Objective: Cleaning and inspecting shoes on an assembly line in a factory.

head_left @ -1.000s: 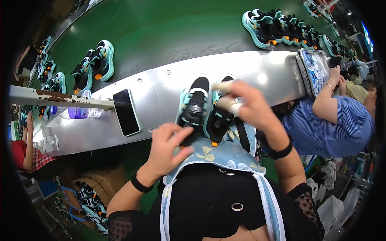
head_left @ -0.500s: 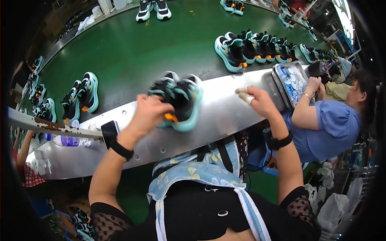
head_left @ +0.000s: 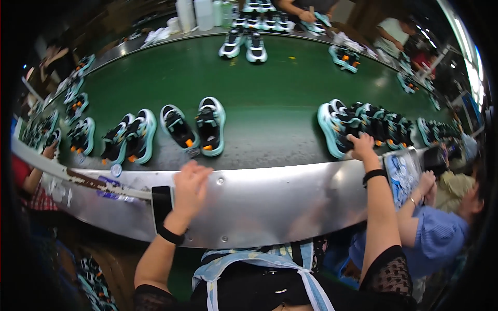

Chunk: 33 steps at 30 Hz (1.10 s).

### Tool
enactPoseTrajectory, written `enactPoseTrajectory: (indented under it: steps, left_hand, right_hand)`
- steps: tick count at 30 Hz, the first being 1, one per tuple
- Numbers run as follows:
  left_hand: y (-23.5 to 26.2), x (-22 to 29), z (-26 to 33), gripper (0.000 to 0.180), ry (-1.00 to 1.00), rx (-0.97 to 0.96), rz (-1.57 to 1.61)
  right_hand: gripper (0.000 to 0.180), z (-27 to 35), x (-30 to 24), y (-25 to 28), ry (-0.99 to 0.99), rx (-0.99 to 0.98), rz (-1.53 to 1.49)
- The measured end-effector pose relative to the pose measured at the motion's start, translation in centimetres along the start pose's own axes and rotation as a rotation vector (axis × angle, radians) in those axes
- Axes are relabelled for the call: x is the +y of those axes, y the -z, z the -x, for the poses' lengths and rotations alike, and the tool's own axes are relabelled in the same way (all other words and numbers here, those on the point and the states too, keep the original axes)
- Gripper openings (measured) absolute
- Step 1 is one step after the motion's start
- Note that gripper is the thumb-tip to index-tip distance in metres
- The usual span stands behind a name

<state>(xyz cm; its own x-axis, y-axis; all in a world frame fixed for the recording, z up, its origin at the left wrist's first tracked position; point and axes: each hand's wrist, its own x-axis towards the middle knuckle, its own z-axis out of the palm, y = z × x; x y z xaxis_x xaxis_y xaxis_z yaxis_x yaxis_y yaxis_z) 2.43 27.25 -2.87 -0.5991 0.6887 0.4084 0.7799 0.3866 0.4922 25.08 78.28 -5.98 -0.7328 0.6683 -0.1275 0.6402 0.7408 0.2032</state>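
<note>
My right hand (head_left: 362,147) reaches to the leftmost sneaker (head_left: 329,133) of a row at the right, its fingers closed at the heel end. That sneaker is black with a pale teal sole and stands on the green conveyor belt (head_left: 270,85). Over the near edge of the belt, my left hand (head_left: 191,187) is empty, slightly blurred, its fingers apart. Just beyond it stands a pair of like sneakers, the left one (head_left: 179,127) tilted outward and the right one (head_left: 211,127) pointing away, both with orange heel tabs.
A metal ledge (head_left: 280,199) runs along the belt, with a phone (head_left: 162,206) on it and a painted bar (head_left: 83,176) crossing at left. At right, a tray (head_left: 402,176) of blue-and-white pieces lies beside a person in a blue shirt (head_left: 441,233). More sneakers (head_left: 136,136) stand at left.
The sneaker pair has gone from the ledge by my left hand onto the belt, and that hand has let go. My right hand has moved from above the ledge to the right-hand row.
</note>
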Motion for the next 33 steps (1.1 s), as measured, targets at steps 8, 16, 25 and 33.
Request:
enactPoseTrajectory:
  steps: [8,16,25,33]
  left_hand:
    - [-3.6,10.3,5.0,0.043,0.383,-0.257,0.514]
    - [-3.0,8.3,5.7,0.044,0.535,-0.389,0.571]
    - [-1.5,14.5,6.5,0.041,-0.053,-0.134,0.248]
    - [1.2,13.5,9.2,0.035,-0.100,-0.212,0.264]
  right_hand:
    - [0.035,10.1,-13.6,7.1,0.489,0.156,-0.506]
    - [0.048,26.9,-24.3,9.0,0.626,-0.150,-1.071]
    - [0.055,22.5,-16.2,6.2,0.534,0.415,-0.506]
    - [0.041,18.0,-15.2,5.8,0.486,-0.005,-0.924]
